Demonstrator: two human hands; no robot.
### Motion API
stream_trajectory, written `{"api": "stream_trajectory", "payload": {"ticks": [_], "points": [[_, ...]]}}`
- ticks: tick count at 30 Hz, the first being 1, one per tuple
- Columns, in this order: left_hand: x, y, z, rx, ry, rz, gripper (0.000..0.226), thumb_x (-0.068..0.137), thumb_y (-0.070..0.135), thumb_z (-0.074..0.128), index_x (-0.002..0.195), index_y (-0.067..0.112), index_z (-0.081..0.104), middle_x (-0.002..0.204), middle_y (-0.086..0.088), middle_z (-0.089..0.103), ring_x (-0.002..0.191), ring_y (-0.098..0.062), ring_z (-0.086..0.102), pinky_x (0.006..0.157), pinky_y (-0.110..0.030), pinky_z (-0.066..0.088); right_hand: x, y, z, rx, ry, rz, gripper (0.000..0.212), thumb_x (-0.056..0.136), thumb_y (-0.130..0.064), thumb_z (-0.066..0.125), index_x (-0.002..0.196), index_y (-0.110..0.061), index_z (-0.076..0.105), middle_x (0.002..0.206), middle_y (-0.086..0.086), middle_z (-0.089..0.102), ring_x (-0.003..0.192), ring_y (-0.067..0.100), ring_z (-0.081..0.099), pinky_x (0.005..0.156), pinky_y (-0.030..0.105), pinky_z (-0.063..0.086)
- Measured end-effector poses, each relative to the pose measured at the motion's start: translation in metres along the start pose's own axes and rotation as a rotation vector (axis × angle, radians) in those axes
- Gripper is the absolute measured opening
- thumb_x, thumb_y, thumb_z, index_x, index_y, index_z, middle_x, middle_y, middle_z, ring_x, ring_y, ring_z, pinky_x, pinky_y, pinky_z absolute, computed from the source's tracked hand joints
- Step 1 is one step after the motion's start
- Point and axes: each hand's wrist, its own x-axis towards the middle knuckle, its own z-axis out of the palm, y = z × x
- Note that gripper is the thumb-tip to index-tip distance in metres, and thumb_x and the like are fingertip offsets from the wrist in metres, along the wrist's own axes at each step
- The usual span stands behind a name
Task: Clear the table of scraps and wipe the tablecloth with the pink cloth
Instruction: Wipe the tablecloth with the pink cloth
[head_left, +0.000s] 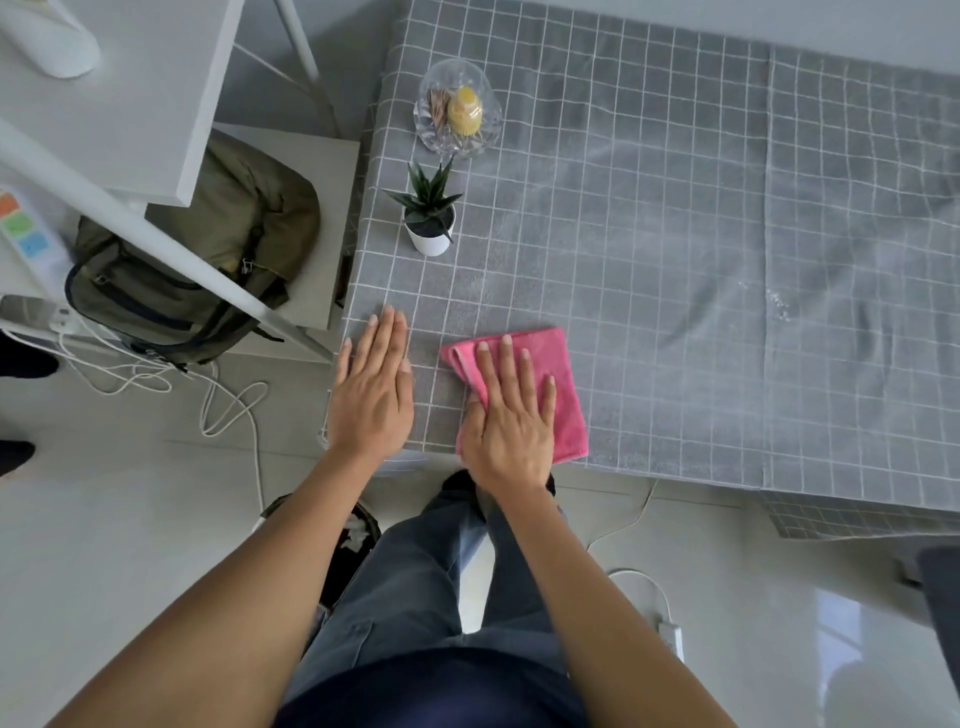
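Note:
A folded pink cloth (563, 379) lies on the grey checked tablecloth (675, 234) near the table's front left corner. My right hand (511, 415) presses flat on the cloth with straight, spread fingers. My left hand (374, 387) rests flat on the tablecloth just left of the cloth, fingers straight and together, near the table's left edge. A few small pale specks (776, 306) lie on the tablecloth to the right of the middle.
A small potted plant (430, 218) and a clear glass dish (458, 111) holding a yellow item stand at the table's left side. An olive backpack (208, 260) sits on a low stand beside the table. Below the table's corner stands a dark bin (353, 545), with cables (228, 400) on the floor.

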Motion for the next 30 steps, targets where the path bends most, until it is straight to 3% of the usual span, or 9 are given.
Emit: {"api": "stream_trajectory", "payload": {"ticks": [7,14,16,20,22,26,30], "points": [[0.001,0.001,0.000,-0.007,-0.003,-0.011,0.055,0.099,0.031,0.005,0.152,0.016,0.008,0.159,0.002,0.007,0.147,-0.012,0.003,0.120,-0.037,0.002,-0.003,0.083,-0.031,-0.002,0.075,0.301,0.059,0.094,-0.037,0.012,0.149,-0.036,-0.008,0.157,-0.012,-0.012,0.146,0.011,-0.011,0.119,0.043,-0.008],[0.002,0.001,0.000,0.016,0.001,-0.020,0.056,0.098,0.031,0.006,0.152,0.015,0.010,0.159,0.001,0.007,0.147,-0.012,0.002,0.120,-0.037,0.002,0.008,0.045,-0.024,0.099,0.160,0.566,0.061,0.092,-0.036,0.014,0.149,-0.033,-0.007,0.160,-0.007,-0.009,0.146,0.014,-0.012,0.117,0.048,-0.009],[0.002,0.001,0.001,0.013,-0.004,-0.020,0.056,0.098,0.031,0.007,0.151,0.014,0.012,0.159,0.000,0.009,0.147,-0.013,0.004,0.120,-0.037,0.004,0.015,0.018,-0.018,0.111,0.131,0.508,0.062,0.092,-0.037,0.015,0.149,-0.034,-0.009,0.159,-0.007,-0.012,0.146,0.014,-0.014,0.117,0.049,-0.012],[0.002,-0.002,0.000,0.004,-0.012,-0.003,0.055,0.099,0.030,0.009,0.151,0.014,0.014,0.159,0.000,0.010,0.147,-0.013,0.007,0.119,-0.034,0.000,0.023,-0.031,-0.002,0.052,-0.006,0.103,0.061,0.094,-0.038,0.014,0.151,-0.034,-0.007,0.158,-0.008,-0.016,0.145,0.015,-0.020,0.116,0.047,-0.016],[0.001,-0.004,0.000,0.004,-0.013,0.014,0.055,0.100,0.030,0.010,0.151,0.013,0.014,0.159,-0.001,0.010,0.147,-0.014,0.008,0.119,-0.034,0.000,0.025,-0.032,-0.001,0.037,-0.041,-0.004,0.061,0.093,-0.038,0.013,0.152,-0.034,-0.004,0.159,-0.008,-0.012,0.145,0.014,-0.019,0.116,0.048,-0.014],[0.009,0.001,0.001,-0.029,-0.009,-0.041,0.055,0.099,0.031,0.009,0.151,0.015,0.008,0.159,0.000,0.007,0.147,-0.012,0.003,0.120,-0.035,0.001,0.035,-0.003,-0.012,-0.003,-0.036,-0.078,0.060,0.094,-0.038,0.015,0.152,-0.035,0.002,0.159,-0.010,-0.007,0.146,0.011,-0.015,0.118,0.047,-0.009],[0.036,0.008,0.001,-0.053,-0.011,-0.082,0.056,0.098,0.034,0.004,0.151,0.016,0.001,0.159,0.001,-0.002,0.147,-0.013,-0.005,0.120,-0.037,-0.002,0.062,0.033,-0.028,-0.012,0.015,0.116,0.059,0.095,-0.040,0.013,0.151,-0.034,-0.005,0.158,-0.006,-0.015,0.145,0.015,-0.018,0.117,0.048,-0.011]]}}
